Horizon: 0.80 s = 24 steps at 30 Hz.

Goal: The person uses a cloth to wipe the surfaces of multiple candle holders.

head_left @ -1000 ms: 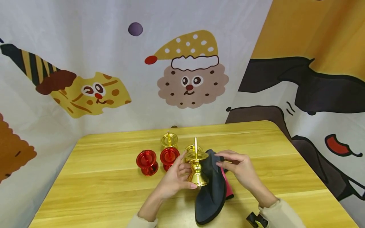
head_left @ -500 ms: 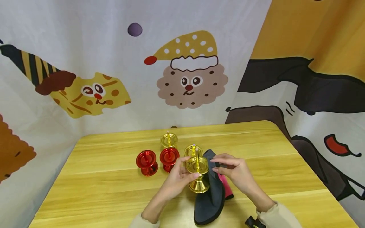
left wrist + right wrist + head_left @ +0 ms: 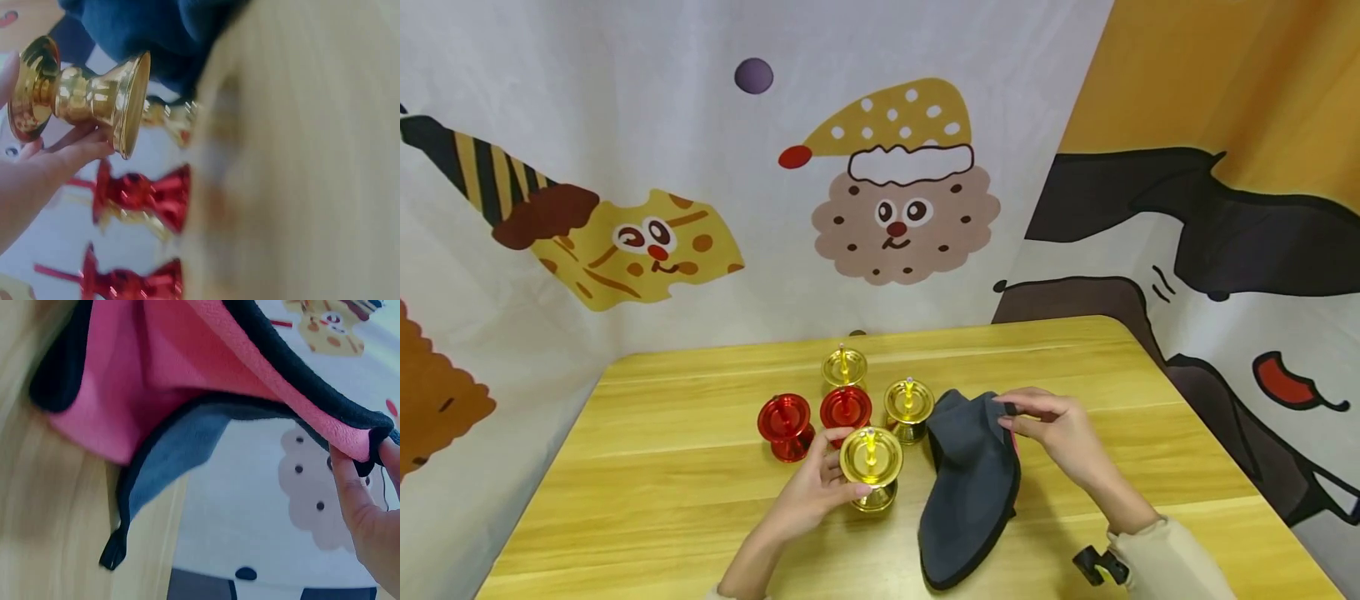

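My left hand grips a gold candle holder with a dish top and a central spike. In the left wrist view, its base hangs above the table. To its right, my right hand pinches a corner of a cloth, dark grey-blue outside. The right wrist view shows the cloth's pink lining, black edging and a small hanging loop. The cloth's near end droops toward the table. Cloth and held candle holder are apart.
Two red candle holders, one at left and one in the middle, stand behind my left hand. Two gold ones, one at the back and one next to the cloth, stand on the wooden table. A printed curtain hangs behind.
My left hand has carried the gold candle holder leftward, away from the cloth. My right hand has moved right with the cloth corner, and the cloth has spread, hiding most of its pink side.
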### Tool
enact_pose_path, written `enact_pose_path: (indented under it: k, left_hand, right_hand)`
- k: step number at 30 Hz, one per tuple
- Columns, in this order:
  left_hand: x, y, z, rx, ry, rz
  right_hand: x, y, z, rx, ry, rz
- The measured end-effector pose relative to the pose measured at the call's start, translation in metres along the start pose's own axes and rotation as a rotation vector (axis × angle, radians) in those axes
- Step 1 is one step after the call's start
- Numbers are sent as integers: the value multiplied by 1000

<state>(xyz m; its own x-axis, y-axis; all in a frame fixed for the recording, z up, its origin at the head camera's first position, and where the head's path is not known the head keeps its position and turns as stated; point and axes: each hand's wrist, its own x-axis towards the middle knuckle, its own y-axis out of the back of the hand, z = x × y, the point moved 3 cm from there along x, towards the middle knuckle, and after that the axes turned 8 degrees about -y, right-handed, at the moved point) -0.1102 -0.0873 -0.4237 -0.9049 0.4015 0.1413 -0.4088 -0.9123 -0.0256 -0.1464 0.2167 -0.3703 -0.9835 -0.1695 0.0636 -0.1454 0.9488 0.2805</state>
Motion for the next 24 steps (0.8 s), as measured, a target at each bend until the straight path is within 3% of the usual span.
enact_pose_path:
  k: [10,16,24]
  left_hand:
    - [-21,19,-23,12,39,-80]
    - [-24,25,-35,-13,29,-131]
    - [-23,28,-41,-40,15,-167]
  right_hand:
    - [5,17,7,-101,-67,35]
    - [3,18,13,-147,-132,41]
    - [1,16,17,-155,-140,35]
